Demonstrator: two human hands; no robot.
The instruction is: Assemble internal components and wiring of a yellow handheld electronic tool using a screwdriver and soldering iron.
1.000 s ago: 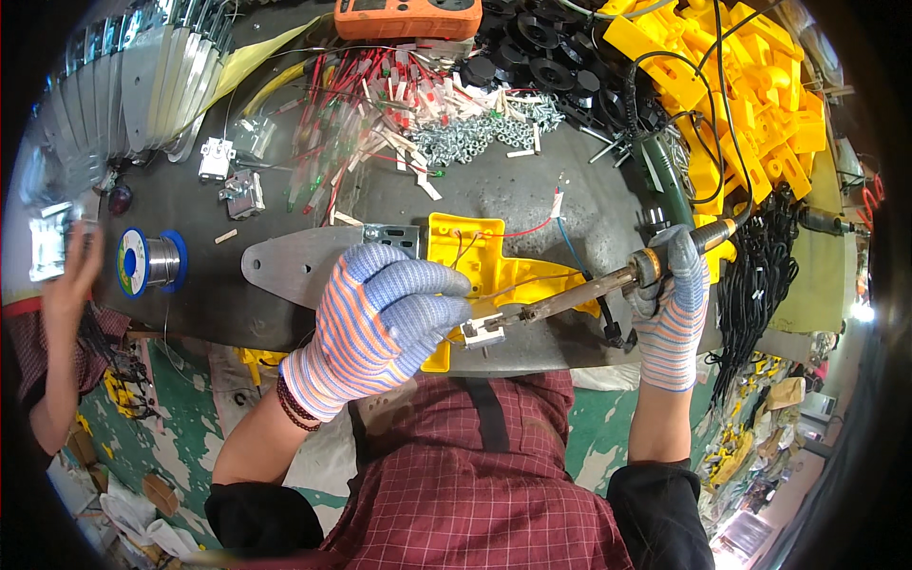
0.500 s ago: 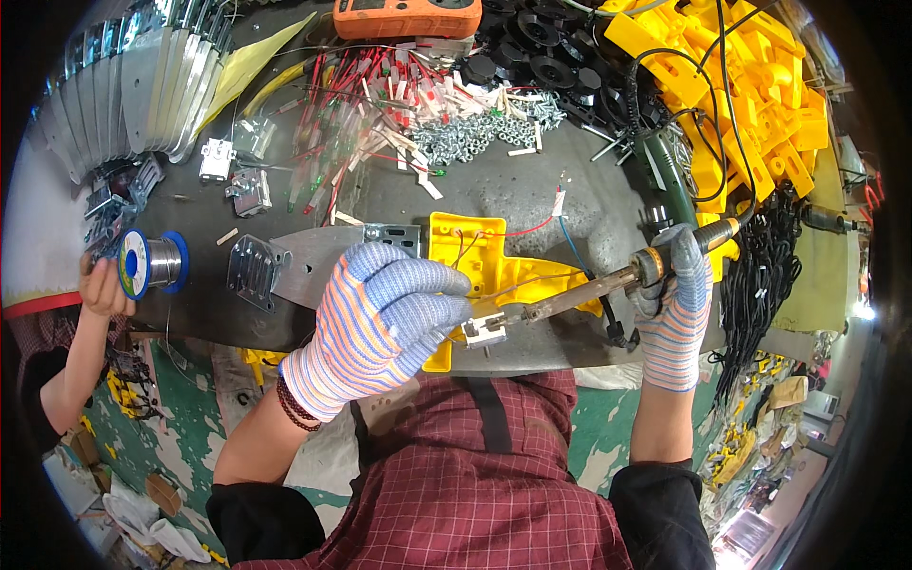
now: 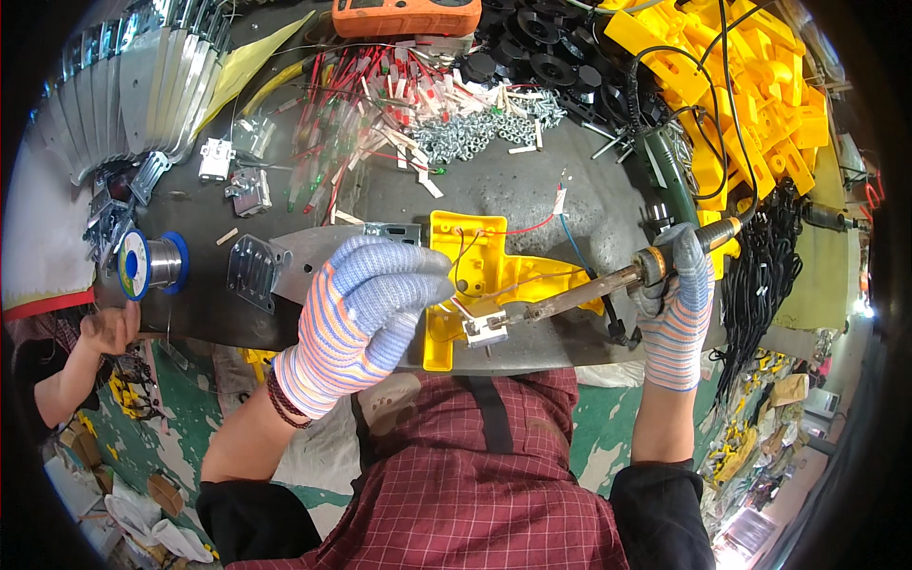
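Observation:
My right hand [image 3: 676, 313], in a striped knit glove, is closed round the handle of a soldering iron [image 3: 594, 292]. The iron's tip meets a small white block with metal terminals [image 3: 485, 332], near the table's front edge. My left hand [image 3: 366, 309], also gloved, is just left of that block with thumb and fingers pinched together; what they hold, if anything, cannot be made out. Behind the block lies an open yellow plastic housing [image 3: 465, 252] with thin wires inside. A flat metal blade plate [image 3: 318, 256] lies partly behind my left hand.
A solder spool [image 3: 161, 261] stands at left, near another person's hand [image 3: 109, 328]. Behind are LED wires [image 3: 380, 85], nuts and screws [image 3: 475, 138], black round parts [image 3: 551, 57] and an orange meter [image 3: 407, 17]. Yellow housings [image 3: 750, 85] and black cords [image 3: 760, 266] fill the right.
My left hand has drawn back left from the white block, baring more of it. The iron stays at the block. The other person's hand has dropped below the solder spool.

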